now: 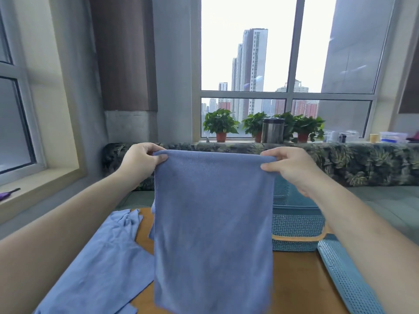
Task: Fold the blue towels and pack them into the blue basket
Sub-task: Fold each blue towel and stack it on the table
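Wooden bench (294, 279). Blue towel (213, 223), hanging above it. Second towel (102, 268), crumpled, bench left. Blue basket (297, 230), behind, right. Left grip (138, 164), right grip (292, 168): each pinching one top corner. Advice: keep corners level; lay flat before halving.

The left hand (141, 162) and the right hand (292, 171) each pinch one top corner of a blue towel (213, 223), which hangs straight down above the wooden surface (294, 279). A second blue towel (102, 264) lies crumpled on the surface at the left. The blue basket (297, 225) stands at the right, partly hidden behind the hanging towel. A flat perforated panel (347, 279) lies just beside the basket. Potted plants (220, 123) and a metal canister (273, 131) stand on the windowsill (235, 139).
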Action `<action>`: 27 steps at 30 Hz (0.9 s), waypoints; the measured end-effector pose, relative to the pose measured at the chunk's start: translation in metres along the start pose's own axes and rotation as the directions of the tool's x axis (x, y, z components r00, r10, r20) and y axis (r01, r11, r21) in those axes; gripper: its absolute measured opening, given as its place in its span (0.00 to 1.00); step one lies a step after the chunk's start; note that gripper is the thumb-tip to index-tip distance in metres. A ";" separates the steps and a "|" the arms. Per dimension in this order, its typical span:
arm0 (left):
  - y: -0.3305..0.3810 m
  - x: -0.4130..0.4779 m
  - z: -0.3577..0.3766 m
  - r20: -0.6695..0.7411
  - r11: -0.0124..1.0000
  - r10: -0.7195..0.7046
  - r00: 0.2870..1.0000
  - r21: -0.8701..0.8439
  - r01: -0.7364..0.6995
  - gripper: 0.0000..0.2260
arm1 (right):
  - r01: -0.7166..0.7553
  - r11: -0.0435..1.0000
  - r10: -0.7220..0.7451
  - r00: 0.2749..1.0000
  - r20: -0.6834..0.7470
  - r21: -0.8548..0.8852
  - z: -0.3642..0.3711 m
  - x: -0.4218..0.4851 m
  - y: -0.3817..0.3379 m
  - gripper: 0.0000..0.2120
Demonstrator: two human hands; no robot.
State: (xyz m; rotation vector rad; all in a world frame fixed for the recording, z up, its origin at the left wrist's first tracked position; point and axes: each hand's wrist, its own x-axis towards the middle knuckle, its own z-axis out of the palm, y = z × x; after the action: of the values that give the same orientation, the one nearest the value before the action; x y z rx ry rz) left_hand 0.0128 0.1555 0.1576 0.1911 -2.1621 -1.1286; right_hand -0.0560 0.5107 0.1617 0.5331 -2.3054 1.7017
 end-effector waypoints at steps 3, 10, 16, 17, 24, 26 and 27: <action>-0.007 0.019 0.009 0.055 0.989 0.028 0.998 0.144 -0.035 0.04 | -0.005 0.961 -0.002 1.000 -0.023 -0.277 0.011 0.021 0.018 0.07; 0.001 0.044 0.012 -0.005 0.992 0.067 0.998 0.109 -0.066 0.02 | 0.051 0.976 -0.067 0.995 -0.069 -0.209 0.024 0.052 0.023 0.06; -0.031 0.014 0.008 0.047 0.998 0.030 0.998 0.059 -0.033 0.04 | 0.065 0.977 -0.073 0.997 -0.030 -0.203 0.026 0.023 0.046 0.07; -0.042 0.005 0.008 0.065 0.998 0.010 0.998 0.061 -0.014 0.04 | 0.048 0.976 -0.053 0.998 -0.020 -0.211 0.027 0.015 0.056 0.07; -0.137 -0.095 0.044 0.211 0.980 -0.193 0.958 -0.001 0.198 0.05 | -0.057 0.976 0.070 0.996 0.054 -0.212 0.050 -0.059 0.159 0.05; -0.157 -0.120 0.060 0.250 0.971 -0.229 0.941 -0.006 0.238 0.07 | -0.112 0.969 0.128 0.990 0.061 -0.219 0.059 -0.081 0.193 0.08; -0.167 -0.129 0.067 0.261 0.966 -0.248 0.933 -0.010 0.259 0.08 | -0.140 0.967 0.157 0.985 0.065 -0.214 0.064 -0.090 0.209 0.08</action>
State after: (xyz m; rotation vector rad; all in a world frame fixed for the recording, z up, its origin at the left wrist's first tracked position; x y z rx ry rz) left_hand 0.0395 0.1522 -0.0624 0.3275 -2.3889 -1.4136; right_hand -0.0590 0.5180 -0.0745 0.4033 -2.6033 1.4968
